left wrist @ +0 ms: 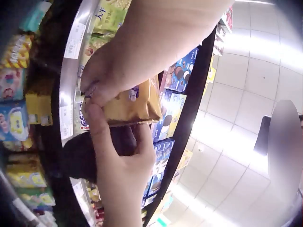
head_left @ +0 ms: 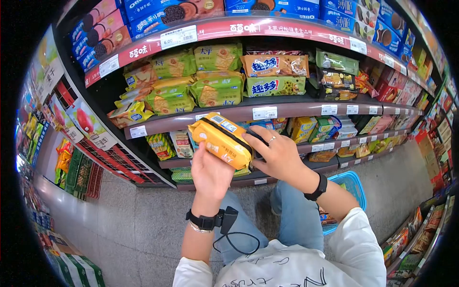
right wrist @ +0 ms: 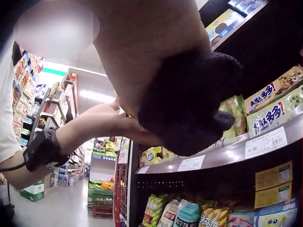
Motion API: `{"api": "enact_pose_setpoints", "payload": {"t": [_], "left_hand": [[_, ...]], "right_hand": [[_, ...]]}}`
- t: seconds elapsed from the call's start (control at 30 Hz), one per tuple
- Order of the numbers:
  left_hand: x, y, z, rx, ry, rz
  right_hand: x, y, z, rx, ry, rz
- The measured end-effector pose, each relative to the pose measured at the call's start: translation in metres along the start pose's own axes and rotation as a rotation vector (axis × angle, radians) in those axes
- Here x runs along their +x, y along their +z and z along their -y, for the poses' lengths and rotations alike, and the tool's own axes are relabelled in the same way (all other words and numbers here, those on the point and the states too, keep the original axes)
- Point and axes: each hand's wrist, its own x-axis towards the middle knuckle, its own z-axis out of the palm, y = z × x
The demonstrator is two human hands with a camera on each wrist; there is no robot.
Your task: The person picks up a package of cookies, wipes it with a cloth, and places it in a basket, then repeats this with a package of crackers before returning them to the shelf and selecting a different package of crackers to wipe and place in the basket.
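A yellow snack package [head_left: 222, 141] is held tilted in front of the shelf, between both hands. My left hand [head_left: 210, 174] supports it from below, palm up, with the thumb along its near side and the other fingers largely hidden. At the package's right end, my right hand [head_left: 279, 153] grips with the fingers over the top and the thumb lower down; black material covers some fingertips. The left wrist view shows the package's gold end [left wrist: 137, 104]. A dark fuzzy covering [right wrist: 189, 101] hides the right fingers and most of the package in the right wrist view.
Behind the package, a shelf edge [head_left: 306, 111] carries green cracker packs [head_left: 217, 90] and cookie packs [head_left: 277, 65]. Blue cookie boxes [head_left: 177, 13] stand above, and small snack bags [head_left: 161, 146] sit below. A blue basket [head_left: 361, 189] is by my right leg.
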Motion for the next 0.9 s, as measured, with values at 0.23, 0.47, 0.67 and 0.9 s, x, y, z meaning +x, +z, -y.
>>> {"api": "enact_pose_setpoints", "payload": {"t": [0.23, 0.47, 0.67, 0.9], "left_hand": [[0.022, -0.01, -0.024, 0.579, 0.127, -0.023], [0.064, -0.009, -0.056, 0.917, 0.16, 0.005], [0.087, -0.009, -0.061, 1.028, 0.222, -0.03], [0.122, 0.005, -0.087, 0.856, 0.321, -0.115]], "right_hand": [[0.02, -0.02, -0.026, 0.467, 0.139, -0.001], [0.038, -0.023, -0.046, 0.564, 0.175, -0.05], [0.048, -0.011, -0.047, 0.449, 0.284, -0.326], [0.057, -0.001, -0.045, 0.534, 0.261, -0.249]]}}
